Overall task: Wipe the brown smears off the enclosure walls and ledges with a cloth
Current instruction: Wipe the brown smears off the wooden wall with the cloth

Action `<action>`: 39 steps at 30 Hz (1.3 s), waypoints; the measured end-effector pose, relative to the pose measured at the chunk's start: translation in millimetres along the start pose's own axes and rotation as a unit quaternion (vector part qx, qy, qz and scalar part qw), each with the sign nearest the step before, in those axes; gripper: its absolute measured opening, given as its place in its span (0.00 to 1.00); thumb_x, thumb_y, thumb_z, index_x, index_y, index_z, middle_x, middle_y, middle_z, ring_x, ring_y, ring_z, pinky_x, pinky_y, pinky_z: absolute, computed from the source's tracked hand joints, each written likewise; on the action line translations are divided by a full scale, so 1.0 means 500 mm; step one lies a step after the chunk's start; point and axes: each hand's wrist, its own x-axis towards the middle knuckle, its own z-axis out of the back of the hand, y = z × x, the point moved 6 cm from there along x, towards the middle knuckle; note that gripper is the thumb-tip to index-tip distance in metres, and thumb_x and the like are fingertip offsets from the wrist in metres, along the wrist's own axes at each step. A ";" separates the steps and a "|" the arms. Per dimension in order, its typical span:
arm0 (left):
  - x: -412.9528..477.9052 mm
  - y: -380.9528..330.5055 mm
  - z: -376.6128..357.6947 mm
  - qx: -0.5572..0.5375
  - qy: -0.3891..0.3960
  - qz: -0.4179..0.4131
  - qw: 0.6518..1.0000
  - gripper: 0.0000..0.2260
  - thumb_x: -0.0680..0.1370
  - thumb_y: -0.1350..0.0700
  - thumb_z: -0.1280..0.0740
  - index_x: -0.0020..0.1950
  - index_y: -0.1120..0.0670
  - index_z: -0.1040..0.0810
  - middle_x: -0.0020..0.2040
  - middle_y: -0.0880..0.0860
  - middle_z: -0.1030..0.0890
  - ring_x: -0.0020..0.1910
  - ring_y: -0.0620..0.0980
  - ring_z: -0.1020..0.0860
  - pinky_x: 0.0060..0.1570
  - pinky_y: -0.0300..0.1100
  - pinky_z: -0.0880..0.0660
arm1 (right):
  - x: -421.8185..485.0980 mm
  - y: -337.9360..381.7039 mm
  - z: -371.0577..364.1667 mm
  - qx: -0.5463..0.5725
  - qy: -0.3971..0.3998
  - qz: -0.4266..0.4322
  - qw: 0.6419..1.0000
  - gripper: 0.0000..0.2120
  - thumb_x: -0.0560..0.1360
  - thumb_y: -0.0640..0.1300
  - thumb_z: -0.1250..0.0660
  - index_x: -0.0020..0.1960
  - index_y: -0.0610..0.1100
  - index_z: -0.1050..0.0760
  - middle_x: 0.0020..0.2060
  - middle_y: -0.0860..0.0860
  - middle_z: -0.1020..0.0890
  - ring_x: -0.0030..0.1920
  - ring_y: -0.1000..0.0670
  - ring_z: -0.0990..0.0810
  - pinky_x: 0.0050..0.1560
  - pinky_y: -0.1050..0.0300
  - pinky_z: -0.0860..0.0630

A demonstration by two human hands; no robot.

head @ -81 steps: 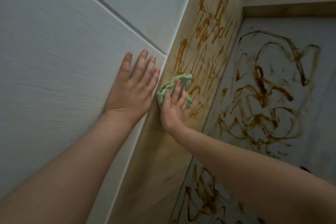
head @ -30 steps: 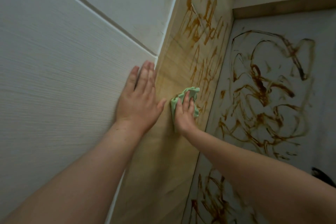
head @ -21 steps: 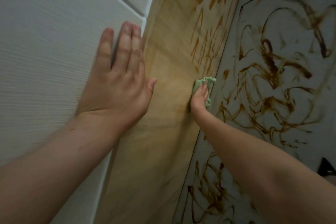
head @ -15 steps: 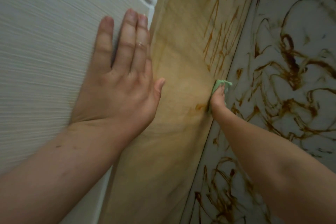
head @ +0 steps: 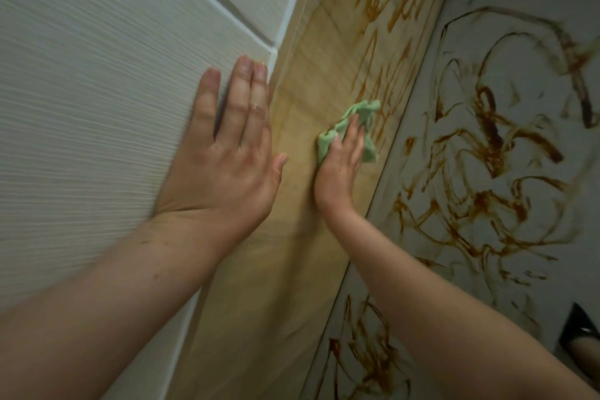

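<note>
Right grip [head: 341,169]: flat, pressing cloth [head: 363,112] on wall [head: 292,269]
Left grip [head: 224,156]: flat, bracing
Tip: firm overlapping strokes toward smears [head: 389,19]

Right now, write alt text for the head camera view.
A right hand presses a green cloth against a tan wall streaked with brown smears. The left hand lies flat on the white panel beside it; a grey wall on the right is heavily smeared.

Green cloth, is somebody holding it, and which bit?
The right hand presses the green cloth against the tan wall, fingers lying over its lower half, not gripping it. The left hand rests flat on the white panel, holding nothing.
</note>
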 end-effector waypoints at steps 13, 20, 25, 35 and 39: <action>-0.011 0.000 -0.024 0.002 -0.024 0.012 1.000 0.33 0.87 0.45 0.58 0.79 0.74 0.48 0.81 0.72 0.52 0.81 0.70 0.52 0.78 0.68 0.56 | 0.445 -0.623 0.078 0.043 -0.027 -0.284 0.957 0.60 0.57 0.87 0.67 0.82 0.60 0.42 0.80 0.56 0.37 0.81 0.48 0.43 0.80 0.38 0.48; -0.005 -0.005 -0.008 0.008 -0.065 0.014 0.998 0.34 0.87 0.45 0.53 0.78 0.74 0.46 0.81 0.71 0.47 0.81 0.68 0.47 0.79 0.66 0.52 | 0.225 -0.009 0.051 0.020 -0.022 -0.152 0.988 0.31 0.84 0.65 0.59 0.84 0.58 0.57 0.84 0.52 0.54 0.83 0.47 0.55 0.81 0.36 0.57; -0.002 0.000 -0.001 -0.008 -0.063 0.012 0.998 0.33 0.87 0.47 0.50 0.78 0.74 0.47 0.81 0.71 0.48 0.82 0.68 0.47 0.79 0.66 0.56 | 0.101 0.242 -0.004 -0.017 0.041 0.092 0.995 0.29 0.85 0.61 0.57 0.83 0.59 0.62 0.83 0.56 0.60 0.83 0.51 0.63 0.81 0.38 0.61; -0.007 -0.003 -0.014 -0.048 -0.081 0.013 0.996 0.31 0.87 0.48 0.50 0.78 0.74 0.43 0.81 0.72 0.48 0.81 0.68 0.47 0.80 0.66 0.56 | 0.262 0.068 0.066 -0.034 -0.007 -0.197 0.980 0.27 0.86 0.59 0.60 0.84 0.57 0.53 0.84 0.52 0.51 0.83 0.44 0.52 0.81 0.34 0.53; -0.007 -0.002 -0.012 -0.046 -0.089 0.009 0.995 0.31 0.87 0.48 0.49 0.77 0.74 0.41 0.81 0.71 0.46 0.81 0.68 0.44 0.80 0.66 0.55 | 0.219 0.085 0.057 -0.047 -0.009 -0.257 0.965 0.29 0.85 0.62 0.63 0.84 0.57 0.58 0.84 0.52 0.53 0.84 0.44 0.53 0.81 0.34 0.54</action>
